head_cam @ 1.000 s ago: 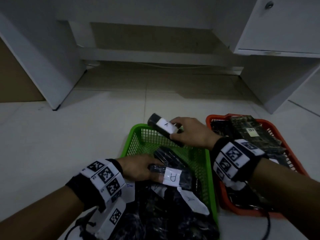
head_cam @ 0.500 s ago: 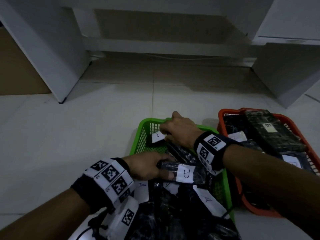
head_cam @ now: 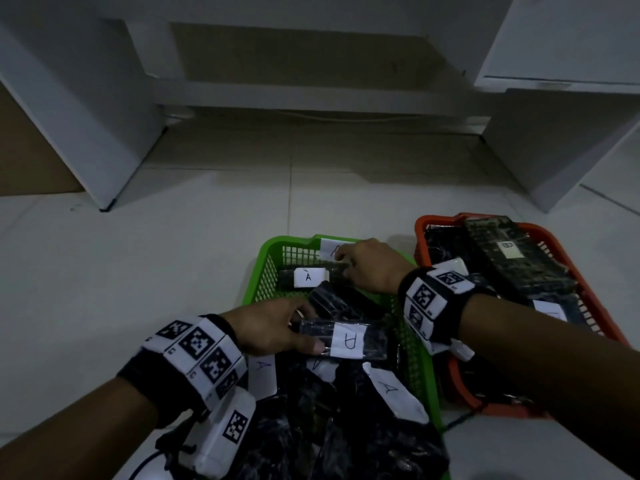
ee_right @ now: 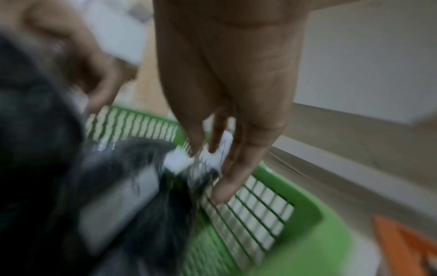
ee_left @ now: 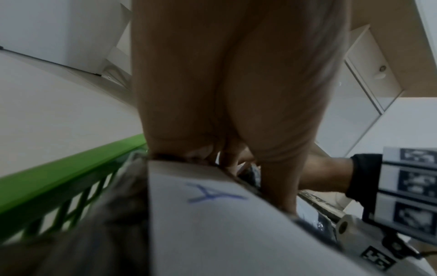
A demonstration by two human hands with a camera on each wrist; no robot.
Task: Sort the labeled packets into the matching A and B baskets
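A green basket (head_cam: 268, 271) holds dark packets with white A labels. To its right an orange basket (head_cam: 419, 227) holds dark packets, the top one labelled B (head_cam: 508, 250). My left hand (head_cam: 308, 337) grips a dark packet (head_cam: 375, 341) over the middle of the green basket, thumb on top; the letter on its label is turned and unclear. My right hand (head_cam: 343, 261) is at the basket's far wall, with fingers and thumb pinching the end of an A packet (head_cam: 329, 247). Another A packet (head_cam: 308, 277) lies flat just in front. The right wrist view is blurred.
More dark A packets (head_cam: 393, 393) are heaped over the near end of the green basket. White desk panels (head_cam: 86, 143) and a white cabinet (head_cam: 554, 140) stand on the tiled floor (head_cam: 138, 271) beyond. A cable (head_cam: 460, 419) lies between the baskets.
My right hand brought its A packet down from above the green basket to the far end inside it. My left hand kept its packet in place. The head view dipped.
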